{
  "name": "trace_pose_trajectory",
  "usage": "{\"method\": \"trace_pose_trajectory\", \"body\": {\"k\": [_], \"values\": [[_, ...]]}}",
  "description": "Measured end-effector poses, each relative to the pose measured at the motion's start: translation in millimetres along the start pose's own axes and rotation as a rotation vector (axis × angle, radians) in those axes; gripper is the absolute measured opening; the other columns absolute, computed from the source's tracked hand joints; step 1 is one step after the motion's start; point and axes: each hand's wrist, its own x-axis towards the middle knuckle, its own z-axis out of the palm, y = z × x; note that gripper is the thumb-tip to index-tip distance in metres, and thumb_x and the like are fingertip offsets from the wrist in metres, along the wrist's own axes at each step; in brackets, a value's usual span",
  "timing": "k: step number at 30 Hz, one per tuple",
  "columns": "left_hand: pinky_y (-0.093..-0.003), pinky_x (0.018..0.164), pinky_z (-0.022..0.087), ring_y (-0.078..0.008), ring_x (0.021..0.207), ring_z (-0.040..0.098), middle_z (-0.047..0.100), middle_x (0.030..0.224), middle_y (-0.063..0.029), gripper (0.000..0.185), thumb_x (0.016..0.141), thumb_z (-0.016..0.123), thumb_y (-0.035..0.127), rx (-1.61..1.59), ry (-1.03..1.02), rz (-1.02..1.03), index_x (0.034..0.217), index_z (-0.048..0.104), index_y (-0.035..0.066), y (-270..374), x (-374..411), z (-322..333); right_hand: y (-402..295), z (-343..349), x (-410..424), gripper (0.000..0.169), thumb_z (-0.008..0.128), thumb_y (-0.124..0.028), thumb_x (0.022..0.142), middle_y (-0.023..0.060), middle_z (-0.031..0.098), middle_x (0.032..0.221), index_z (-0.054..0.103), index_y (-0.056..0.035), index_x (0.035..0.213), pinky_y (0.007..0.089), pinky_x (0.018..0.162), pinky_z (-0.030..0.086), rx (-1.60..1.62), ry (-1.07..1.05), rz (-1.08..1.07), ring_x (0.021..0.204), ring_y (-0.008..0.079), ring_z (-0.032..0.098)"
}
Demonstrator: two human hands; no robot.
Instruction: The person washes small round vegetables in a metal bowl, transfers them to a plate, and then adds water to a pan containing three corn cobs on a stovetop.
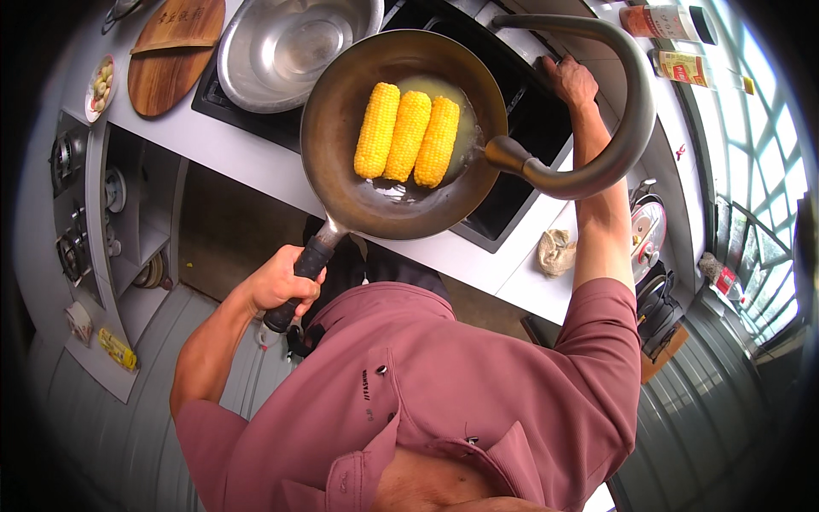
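My left hand point(285, 280) grips the black-wrapped handle of a wok point(333, 185) held above a black sink point(544, 128). Inside the wok, three peeled yellow corn cobs point(407, 136) lie side by side in shallow, yellowish liquid. A curved metal faucet point(640, 121) arches in from the right, its spout end over the wok's right rim. My right hand point(572, 80) reaches past the sink near the faucet's base; its fingertips are partly hidden, and whether they hold anything cannot be told.
A steel basin point(294, 48) rests over the sink's left part. Farther left are a round wooden board point(167, 80) and a small bowl point(91, 109) of pale pieces. A beige cloth point(556, 253) lies on the right counter. Jars point(662, 24) stand by the window; pot lids point(648, 237) are below.
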Motion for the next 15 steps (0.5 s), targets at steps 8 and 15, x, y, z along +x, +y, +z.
{"method": "trace_pose_trajectory", "body": {"k": [8,15], "values": [[-0.0320,0.043,0.046,-0.0169,0.045,0.055,0.055,0.058,-0.0091,0.016,0.074,0.064,0.001,-0.001,-0.008,-0.003,0.085,0.052,0.000,1,0,1,-7,-4,-1,0.076,0.046,-0.067,0.095,0.0317,0.069,0.109,0.063,0.0039,0.116,0.0526,0.093,0.052,0.019,-0.027,0.015,0.109,0.0455,0.066],[-0.0326,0.044,0.047,-0.0172,0.045,0.055,0.054,0.058,-0.0088,0.016,0.074,0.063,0.000,0.004,-0.039,0.001,0.085,0.051,0.000,0,1,-2,-15,-5,-13,0.082,0.046,-0.071,0.092,0.0331,0.065,0.118,0.060,0.0046,0.123,0.0521,0.100,0.048,0.117,-0.022,0.137,0.116,0.0453,0.063]]}}
